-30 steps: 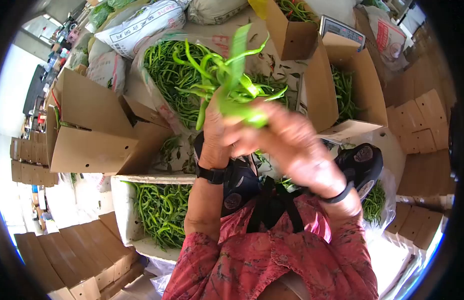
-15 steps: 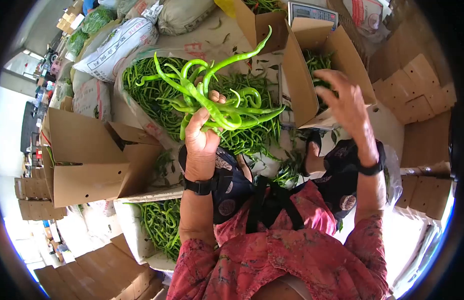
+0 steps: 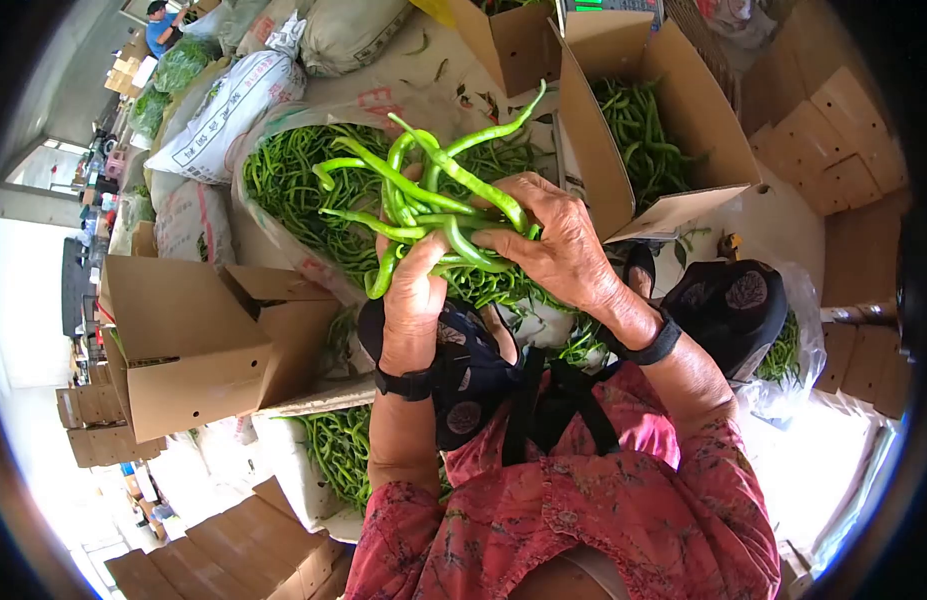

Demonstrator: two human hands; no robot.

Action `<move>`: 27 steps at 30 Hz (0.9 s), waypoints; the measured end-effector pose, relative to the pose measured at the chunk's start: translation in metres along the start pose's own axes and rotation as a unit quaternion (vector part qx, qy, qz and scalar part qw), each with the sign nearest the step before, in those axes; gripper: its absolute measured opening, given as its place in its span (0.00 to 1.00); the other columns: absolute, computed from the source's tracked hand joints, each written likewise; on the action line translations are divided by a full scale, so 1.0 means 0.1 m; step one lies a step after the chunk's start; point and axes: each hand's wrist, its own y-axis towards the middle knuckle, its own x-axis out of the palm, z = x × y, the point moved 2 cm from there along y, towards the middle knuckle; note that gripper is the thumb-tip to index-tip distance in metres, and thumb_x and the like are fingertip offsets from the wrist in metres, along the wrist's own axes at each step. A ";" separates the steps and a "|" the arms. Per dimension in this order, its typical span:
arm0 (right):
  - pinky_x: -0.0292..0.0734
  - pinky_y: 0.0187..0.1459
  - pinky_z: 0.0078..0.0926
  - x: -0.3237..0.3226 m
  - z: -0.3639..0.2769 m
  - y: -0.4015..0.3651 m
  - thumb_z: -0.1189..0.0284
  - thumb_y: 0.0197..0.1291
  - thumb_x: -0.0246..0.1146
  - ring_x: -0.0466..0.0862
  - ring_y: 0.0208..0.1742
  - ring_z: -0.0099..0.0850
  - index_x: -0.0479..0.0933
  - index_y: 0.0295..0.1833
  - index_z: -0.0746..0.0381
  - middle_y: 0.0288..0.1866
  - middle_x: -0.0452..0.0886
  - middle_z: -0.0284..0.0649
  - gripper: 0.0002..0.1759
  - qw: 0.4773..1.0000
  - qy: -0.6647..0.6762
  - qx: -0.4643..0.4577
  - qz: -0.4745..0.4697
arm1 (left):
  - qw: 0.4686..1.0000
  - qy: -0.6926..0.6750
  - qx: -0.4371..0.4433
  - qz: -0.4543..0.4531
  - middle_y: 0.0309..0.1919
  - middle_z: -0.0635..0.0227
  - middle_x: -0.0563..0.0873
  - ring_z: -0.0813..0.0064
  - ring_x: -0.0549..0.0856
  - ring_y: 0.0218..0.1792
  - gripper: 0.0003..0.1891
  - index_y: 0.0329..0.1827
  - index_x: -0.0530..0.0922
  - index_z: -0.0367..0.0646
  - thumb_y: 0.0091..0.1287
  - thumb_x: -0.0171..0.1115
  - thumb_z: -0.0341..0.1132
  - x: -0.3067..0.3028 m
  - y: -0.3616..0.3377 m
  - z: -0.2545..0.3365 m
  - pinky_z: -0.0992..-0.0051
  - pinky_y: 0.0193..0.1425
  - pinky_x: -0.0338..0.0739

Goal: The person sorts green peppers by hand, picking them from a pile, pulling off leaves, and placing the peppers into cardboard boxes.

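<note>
A bunch of long, curled green peppers (image 3: pixel 408 190) is held up in front of me. My left hand (image 3: pixel 413 285) is closed around its lower left side. From the right, my right hand (image 3: pixel 558 240) grips the bunch's right side, thumb and fingers pressed on the peppers. Behind and below the bunch lies a big pile of green peppers (image 3: pixel 303 180) on a plastic sheet. To the right stands an open cardboard box (image 3: pixel 593 135) with green peppers (image 3: pixel 643 140) inside.
A cardboard box (image 3: pixel 198 340) stands at the left, above a white crate (image 3: pixel 283 460) of peppers. Full sacks (image 3: pixel 233 110) lie at the upper left. A scale (image 3: pixel 623 8) sits behind the open box. A person in blue (image 3: pixel 163 28) is far back.
My right hand has come from beside the open box to the bunch and taken hold of it. The peppers in that box are now more exposed. My left hand still holds the bunch.
</note>
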 end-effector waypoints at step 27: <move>0.76 0.32 0.36 -0.49 4.32 -2.65 0.64 0.50 0.67 0.83 0.35 0.39 0.82 0.43 0.56 0.25 0.81 0.36 0.14 0.781 -0.075 0.617 0.061 | 0.983 -0.102 -0.036 0.149 0.51 0.53 0.82 0.68 0.82 0.44 0.21 0.59 0.73 0.33 0.66 0.63 0.34 -0.24 -0.11 -0.12 0.70 0.46 0.80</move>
